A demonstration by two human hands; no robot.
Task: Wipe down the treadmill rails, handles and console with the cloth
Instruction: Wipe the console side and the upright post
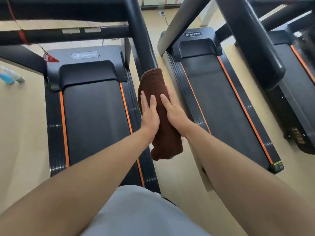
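On the black handrail, both my hands press flat on the brown cloth: left hand and right hand side by side, fingers straight, no curled grip. Cloth drapes over the rail's end, lower edge hanging free. Left treadmill belt lies below left; a second treadmill alongside right. Red cord hangs from the crossbar.
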